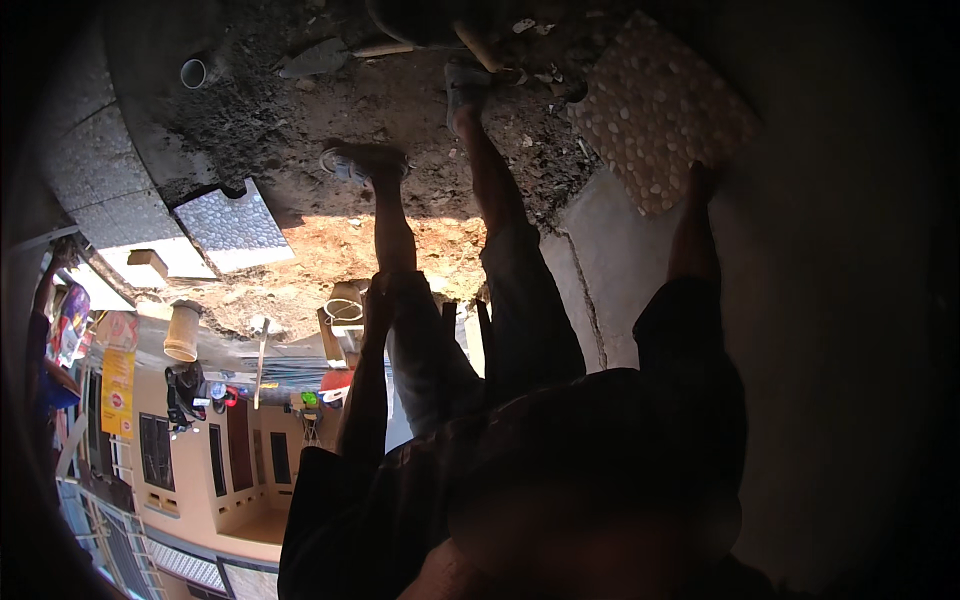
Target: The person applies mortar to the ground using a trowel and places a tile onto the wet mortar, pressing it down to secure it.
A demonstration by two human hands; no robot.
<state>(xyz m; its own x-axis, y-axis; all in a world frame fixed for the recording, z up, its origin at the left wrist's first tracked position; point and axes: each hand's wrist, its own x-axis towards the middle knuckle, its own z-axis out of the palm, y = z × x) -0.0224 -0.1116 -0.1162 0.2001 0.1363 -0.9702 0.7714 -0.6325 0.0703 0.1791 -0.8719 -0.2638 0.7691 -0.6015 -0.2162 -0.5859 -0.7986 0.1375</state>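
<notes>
My right hand [703,182], in deep shade, grips the lower right edge of a pebble-patterned tile [665,110]. A notch shows in the left edge of that tile, which lies at a slant beside the bare soil. My left hand [379,288] is low by my left knee; its fingers are too dark to make out. Between my sandalled feet and the tile runs dug-up earth [430,190]. Another pebble-patterned tile [235,228], with a cut-out in its top edge, lies to the left in partial sun.
A pointed grey blade [315,58] and a wooden handle [385,49] lie beyond my feet. A pipe end [193,73] pokes from the soil. Laid paving [110,180], a tan bucket [183,330] and another person's arm [45,285] are at left. A cracked concrete slab [610,270] lies right.
</notes>
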